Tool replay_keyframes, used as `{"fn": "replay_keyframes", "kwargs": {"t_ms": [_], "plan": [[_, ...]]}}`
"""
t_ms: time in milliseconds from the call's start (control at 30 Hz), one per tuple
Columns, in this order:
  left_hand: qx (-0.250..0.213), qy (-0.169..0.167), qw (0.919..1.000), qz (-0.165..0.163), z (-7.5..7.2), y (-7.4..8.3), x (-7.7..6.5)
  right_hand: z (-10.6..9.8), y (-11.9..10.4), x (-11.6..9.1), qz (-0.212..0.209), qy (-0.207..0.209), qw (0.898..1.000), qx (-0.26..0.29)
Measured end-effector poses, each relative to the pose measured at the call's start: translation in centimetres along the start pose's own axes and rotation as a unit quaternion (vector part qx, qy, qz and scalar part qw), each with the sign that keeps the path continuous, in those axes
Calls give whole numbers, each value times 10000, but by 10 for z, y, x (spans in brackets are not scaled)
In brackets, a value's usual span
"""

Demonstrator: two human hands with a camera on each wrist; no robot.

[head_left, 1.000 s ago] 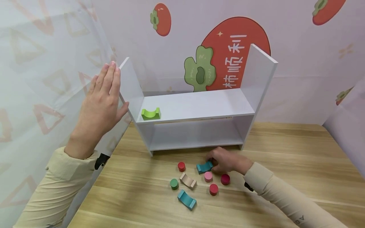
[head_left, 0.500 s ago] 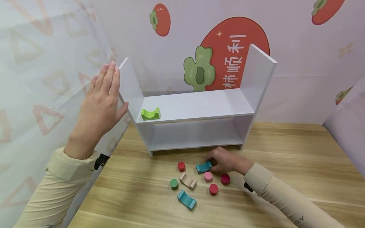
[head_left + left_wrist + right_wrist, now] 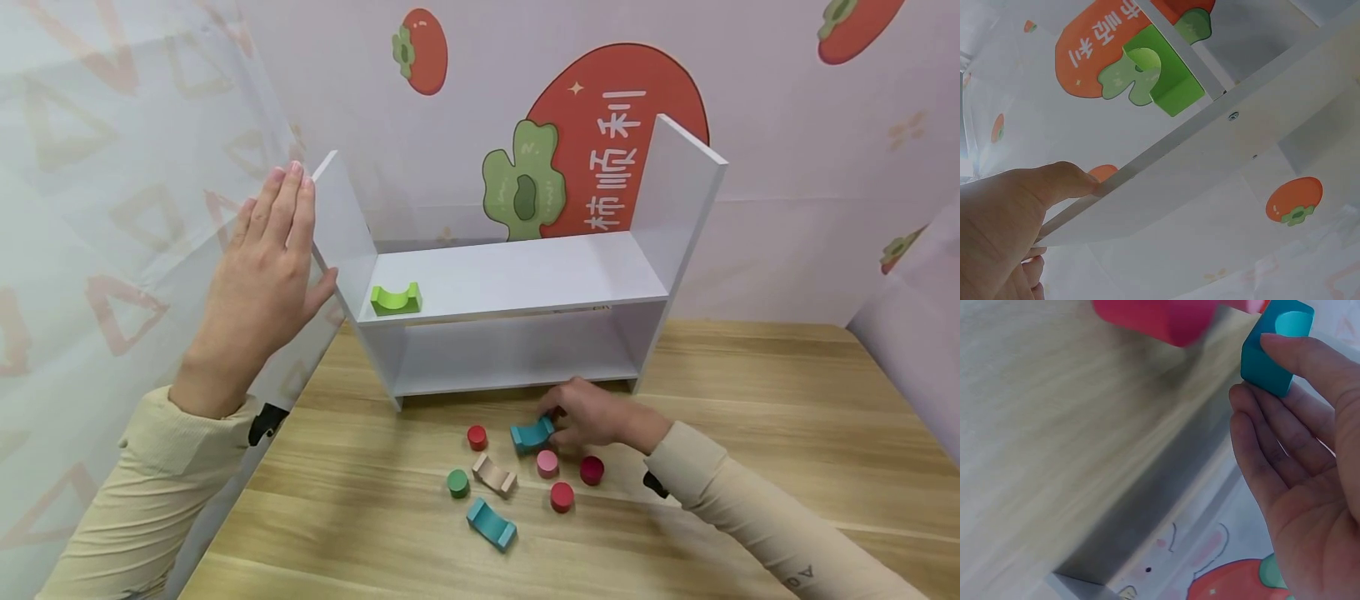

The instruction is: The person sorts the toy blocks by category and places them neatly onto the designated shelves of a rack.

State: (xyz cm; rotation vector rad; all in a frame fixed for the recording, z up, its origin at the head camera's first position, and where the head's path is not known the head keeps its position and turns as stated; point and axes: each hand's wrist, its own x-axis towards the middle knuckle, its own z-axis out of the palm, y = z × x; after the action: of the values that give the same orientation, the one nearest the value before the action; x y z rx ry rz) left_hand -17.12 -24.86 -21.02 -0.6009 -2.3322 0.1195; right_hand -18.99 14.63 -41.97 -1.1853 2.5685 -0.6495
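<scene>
My right hand [image 3: 588,412] pinches one end of a teal block with a curved hollow [image 3: 532,435], just above the table in front of the shelf. In the right wrist view the thumb lies on this teal block [image 3: 1275,359], with fingertips behind it. My left hand [image 3: 262,275] lies with straight fingers along the outside of the left side panel [image 3: 345,217] of a white shelf [image 3: 517,271]. Its thumb touches the panel's front edge, as the left wrist view shows. A lime-green hollowed block [image 3: 396,300] sits upright at the left end of the upper board.
On the wooden table [image 3: 787,400] lie a second teal block [image 3: 491,525], a beige block [image 3: 494,475], a green cylinder [image 3: 457,483], a red cylinder [image 3: 477,437], a pink cylinder [image 3: 547,464], a crimson cylinder [image 3: 562,497] and a dark-red cylinder [image 3: 592,470]. A persimmon-printed cloth [image 3: 787,208] hangs behind.
My right hand and the teal block have shifted slightly up and left in the head view. The left hand stays in place on the panel.
</scene>
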Motion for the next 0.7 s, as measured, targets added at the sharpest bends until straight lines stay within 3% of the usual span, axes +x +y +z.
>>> {"fn": "replay_keyframes", "kwargs": {"t_ms": [333, 700], "plan": [[4, 1, 10000, -10, -2, 1, -1, -23, -14, -2, -478, 168, 9984, 254], [4, 3, 10000, 8, -2, 1, -1, -54, -30, -3, -442, 343, 9984, 84]]}}
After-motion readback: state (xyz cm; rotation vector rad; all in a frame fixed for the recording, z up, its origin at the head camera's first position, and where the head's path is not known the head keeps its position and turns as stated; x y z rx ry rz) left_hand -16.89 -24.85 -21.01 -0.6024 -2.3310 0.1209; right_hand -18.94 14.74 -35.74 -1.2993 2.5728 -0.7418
